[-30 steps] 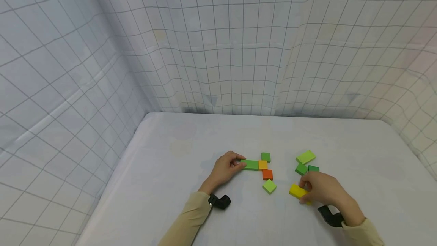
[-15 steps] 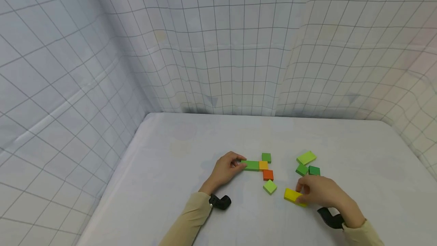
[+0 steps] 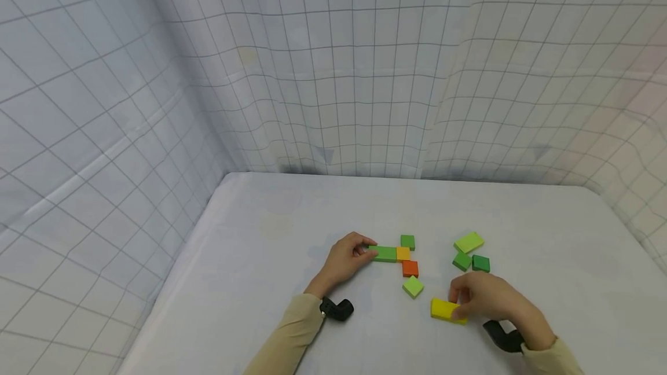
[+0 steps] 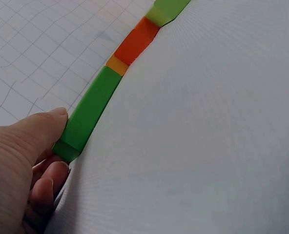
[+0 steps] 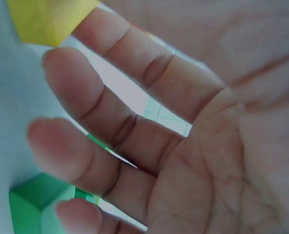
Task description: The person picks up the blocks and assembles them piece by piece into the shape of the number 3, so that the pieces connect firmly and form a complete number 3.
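Observation:
The left hand [image 3: 344,258] pinches the left end of a long green block [image 3: 385,254], whose right end meets an orange block [image 3: 403,254]. Just below the orange one is a red block [image 3: 410,268], with a tilted lime block [image 3: 413,287] beneath it. The right hand [image 3: 484,296] grips the right part of a yellow block [image 3: 443,309] on the table between thumb and index finger. In the right wrist view the yellow block [image 5: 51,22] shows at the index fingertip; the other fingers are spread. The left wrist view shows thumb and fingers at the near end of the green block [image 4: 91,112].
A small green block [image 3: 408,242] lies above the orange one. Above the right hand are a lime rectangular block [image 3: 469,242], a green block [image 3: 462,261] and a dark green block [image 3: 481,263]. Grid-patterned curtains [image 3: 333,74] stand behind the white table [image 3: 292,207].
The right hand has slid the yellow block left and toward the table's near side, turning it to lie more level. The left hand stays on the green block.

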### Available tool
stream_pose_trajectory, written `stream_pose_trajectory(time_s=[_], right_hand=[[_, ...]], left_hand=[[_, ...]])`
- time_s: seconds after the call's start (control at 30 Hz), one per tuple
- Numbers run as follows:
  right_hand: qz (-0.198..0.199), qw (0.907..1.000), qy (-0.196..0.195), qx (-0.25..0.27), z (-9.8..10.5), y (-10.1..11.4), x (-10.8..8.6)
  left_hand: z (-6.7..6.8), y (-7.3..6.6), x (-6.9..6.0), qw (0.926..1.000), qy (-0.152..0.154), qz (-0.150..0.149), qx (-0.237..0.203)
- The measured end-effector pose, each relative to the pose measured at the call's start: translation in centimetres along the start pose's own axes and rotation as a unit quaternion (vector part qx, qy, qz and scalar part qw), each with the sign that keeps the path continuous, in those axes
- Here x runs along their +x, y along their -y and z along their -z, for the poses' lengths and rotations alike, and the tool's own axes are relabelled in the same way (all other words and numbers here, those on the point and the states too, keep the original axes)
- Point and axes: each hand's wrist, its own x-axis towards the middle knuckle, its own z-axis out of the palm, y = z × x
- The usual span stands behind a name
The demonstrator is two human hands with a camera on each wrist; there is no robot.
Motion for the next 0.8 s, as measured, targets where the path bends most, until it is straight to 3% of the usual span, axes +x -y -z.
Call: stream_pose_trajectory(time_s=[0.23, 0.5, 0.8], right_hand=[[0.042, 0.9986, 0.029, 0.012, -0.2, -0.1, 0.2], [0.075, 0.993, 0.063, 0.066, 0.0, -1.3, 0.1], [0.097, 0.9888, 0.074, 0.086, -1.3, -0.2, 1.0]], left_hand=[[0.0, 0.0, 0.0, 1.0, -0.001, -0.003, 0.004], [0.0, 0.0, -0.1, 0.9999, -0.002, -0.015, 0.007], [0.0, 0.0, -0.1, 0.9998, -0.003, -0.018, 0.01]])
